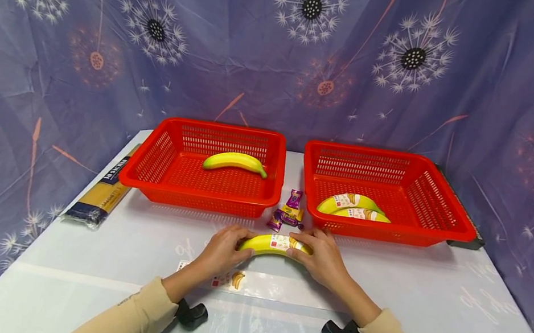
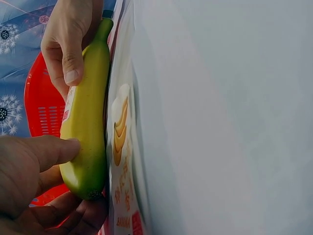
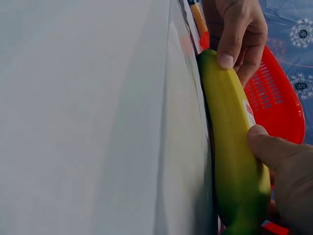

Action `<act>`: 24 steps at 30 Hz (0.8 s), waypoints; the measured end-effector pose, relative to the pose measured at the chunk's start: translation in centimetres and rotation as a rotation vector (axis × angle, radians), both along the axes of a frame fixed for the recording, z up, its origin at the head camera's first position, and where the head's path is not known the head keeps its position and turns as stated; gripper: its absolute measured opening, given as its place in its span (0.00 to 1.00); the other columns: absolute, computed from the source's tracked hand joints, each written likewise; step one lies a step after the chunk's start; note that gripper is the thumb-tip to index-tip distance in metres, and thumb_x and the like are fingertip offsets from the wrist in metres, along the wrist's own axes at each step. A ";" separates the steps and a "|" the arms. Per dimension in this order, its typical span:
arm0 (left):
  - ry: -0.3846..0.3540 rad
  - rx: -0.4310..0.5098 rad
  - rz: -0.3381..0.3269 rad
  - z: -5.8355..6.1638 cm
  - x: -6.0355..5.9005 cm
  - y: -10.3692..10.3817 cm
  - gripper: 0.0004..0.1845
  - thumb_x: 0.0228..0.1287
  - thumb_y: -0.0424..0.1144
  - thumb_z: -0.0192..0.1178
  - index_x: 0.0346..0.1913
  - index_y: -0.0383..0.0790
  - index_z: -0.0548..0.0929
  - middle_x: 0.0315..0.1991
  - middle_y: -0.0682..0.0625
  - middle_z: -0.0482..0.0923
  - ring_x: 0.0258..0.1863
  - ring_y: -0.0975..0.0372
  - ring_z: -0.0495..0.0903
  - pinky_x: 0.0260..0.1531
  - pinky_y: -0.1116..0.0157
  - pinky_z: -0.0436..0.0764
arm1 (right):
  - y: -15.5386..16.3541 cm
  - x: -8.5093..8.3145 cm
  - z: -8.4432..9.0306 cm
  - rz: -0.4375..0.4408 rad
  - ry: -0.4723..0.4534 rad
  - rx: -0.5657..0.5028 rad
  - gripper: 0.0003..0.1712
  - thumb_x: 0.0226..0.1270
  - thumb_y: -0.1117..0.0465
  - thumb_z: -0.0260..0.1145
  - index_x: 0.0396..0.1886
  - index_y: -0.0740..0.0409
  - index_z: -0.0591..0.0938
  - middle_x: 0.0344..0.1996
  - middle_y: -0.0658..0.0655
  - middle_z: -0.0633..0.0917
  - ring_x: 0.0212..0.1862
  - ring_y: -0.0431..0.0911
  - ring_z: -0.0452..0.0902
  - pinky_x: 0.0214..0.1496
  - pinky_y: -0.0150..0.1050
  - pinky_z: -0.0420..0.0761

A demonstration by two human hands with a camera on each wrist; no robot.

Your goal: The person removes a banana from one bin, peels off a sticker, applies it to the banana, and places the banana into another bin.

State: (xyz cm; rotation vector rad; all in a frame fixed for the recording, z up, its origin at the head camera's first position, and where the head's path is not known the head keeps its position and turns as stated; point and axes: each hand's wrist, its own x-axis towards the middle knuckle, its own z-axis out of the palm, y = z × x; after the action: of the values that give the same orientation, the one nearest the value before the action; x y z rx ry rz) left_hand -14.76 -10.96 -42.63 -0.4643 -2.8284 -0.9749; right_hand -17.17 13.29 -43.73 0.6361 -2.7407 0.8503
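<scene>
A yellow banana [image 1: 273,243] with a white and red label lies across the table front, held at both ends. My left hand [image 1: 234,245] grips its left end, thumb on the near side [image 2: 54,149]. My right hand [image 1: 308,250] grips the stem end, thumb against the peel [image 3: 266,147]. Under and just in front of the banana lies a clear wrapper [image 1: 259,284] printed with a banana picture [image 2: 120,142]. In the right wrist view the banana [image 3: 230,147] rests against the wrapper's edge.
Behind the hands stand two red baskets: the left one [image 1: 200,198] holds a bare banana [image 1: 235,162], the right one [image 1: 381,232] two wrapped bananas [image 1: 351,205]. Several small candies [image 1: 288,213] lie between them. A pasta packet [image 1: 99,196] lies at the table's left edge.
</scene>
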 end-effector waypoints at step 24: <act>0.006 0.007 -0.002 -0.1 0.0 0.0 0.16 0.52 0.36 0.68 0.46 0.40 0.84 0.32 0.51 0.78 0.31 0.64 0.70 0.32 0.69 0.68 | 4.0 1.8 1.3 -0.112 -0.251 -0.236 0.22 0.59 0.49 0.68 0.51 0.51 0.81 0.41 0.49 0.83 0.44 0.43 0.74 0.47 0.32 0.76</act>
State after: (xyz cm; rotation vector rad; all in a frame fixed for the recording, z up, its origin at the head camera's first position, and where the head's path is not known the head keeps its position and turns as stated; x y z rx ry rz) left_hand -14.81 -10.94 -42.70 -0.4685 -2.8183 -0.9817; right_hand -15.36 17.26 -42.41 0.3475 -2.7935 1.2775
